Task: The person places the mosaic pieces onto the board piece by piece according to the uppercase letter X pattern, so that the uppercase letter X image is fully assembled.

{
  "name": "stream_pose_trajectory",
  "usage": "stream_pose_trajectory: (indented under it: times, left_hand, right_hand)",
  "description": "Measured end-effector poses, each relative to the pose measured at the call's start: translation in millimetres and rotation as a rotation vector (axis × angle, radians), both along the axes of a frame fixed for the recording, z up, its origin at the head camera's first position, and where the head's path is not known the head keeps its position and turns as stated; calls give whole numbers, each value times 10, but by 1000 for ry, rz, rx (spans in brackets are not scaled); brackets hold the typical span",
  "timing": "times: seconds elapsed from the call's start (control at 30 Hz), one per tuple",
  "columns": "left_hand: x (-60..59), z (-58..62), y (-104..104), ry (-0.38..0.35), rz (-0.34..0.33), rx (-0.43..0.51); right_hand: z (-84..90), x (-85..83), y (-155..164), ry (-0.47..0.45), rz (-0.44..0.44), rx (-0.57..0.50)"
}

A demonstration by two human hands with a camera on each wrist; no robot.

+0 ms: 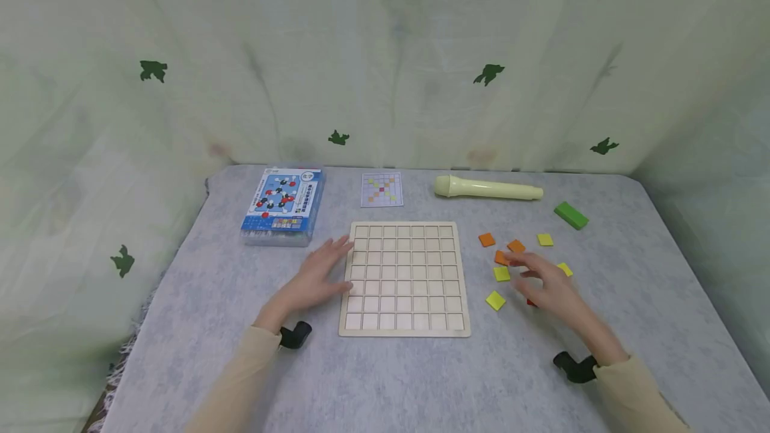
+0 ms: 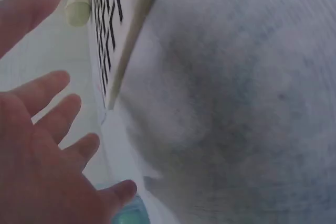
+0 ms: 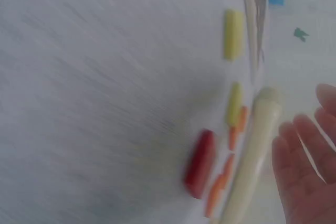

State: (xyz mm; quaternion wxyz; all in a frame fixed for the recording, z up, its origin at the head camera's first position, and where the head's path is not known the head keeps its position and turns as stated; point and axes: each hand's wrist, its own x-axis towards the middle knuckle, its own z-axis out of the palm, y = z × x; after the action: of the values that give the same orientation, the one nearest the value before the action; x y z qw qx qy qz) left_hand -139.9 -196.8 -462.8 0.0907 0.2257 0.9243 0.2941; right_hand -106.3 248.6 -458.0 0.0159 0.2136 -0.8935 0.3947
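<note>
A pale wooden board with a square grid (image 1: 404, 279) lies flat in the middle of the table. My left hand (image 1: 308, 280) is at its left edge, fingers spread and thumb tip at the rim; the left wrist view shows the palm holding nothing. Over the loose tiles right of the board hovers my right hand (image 1: 547, 287), its fingers loosely extended with nothing between them. Near its fingertips are an orange tile (image 1: 500, 258) and a yellow tile (image 1: 501, 274). A red tile (image 3: 200, 165) lies below that hand, mostly covered by it in the head view.
More orange and yellow tiles (image 1: 496, 301) lie around, with a green block (image 1: 571, 215) farther right. Behind the board are a patterned card (image 1: 381, 190) and a cream stick with a thick end (image 1: 487, 188). A blue-labelled plastic box (image 1: 283, 202) stands at back left.
</note>
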Motion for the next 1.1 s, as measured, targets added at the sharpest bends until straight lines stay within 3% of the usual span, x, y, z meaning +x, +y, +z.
stream_pose_trajectory:
  times: [0.2, 0.4, 0.83, 1.1]
  left_hand:
    - [1, -128, -144, -85, -75, 2]
    - [24, -138, -148, -100, -54, -61]
    - [77, -143, -138, -107, -47, -56]
    - [74, -154, -137, -113, -52, -48]
  right_hand:
    - [-141, 104, -46, -119, 59, 17]
    - [-170, 120, -113, -191, 18, 114]
    - [-202, 61, -154, -99, 65, 232]
    - [-86, -56, -307, 10, 90, 166]
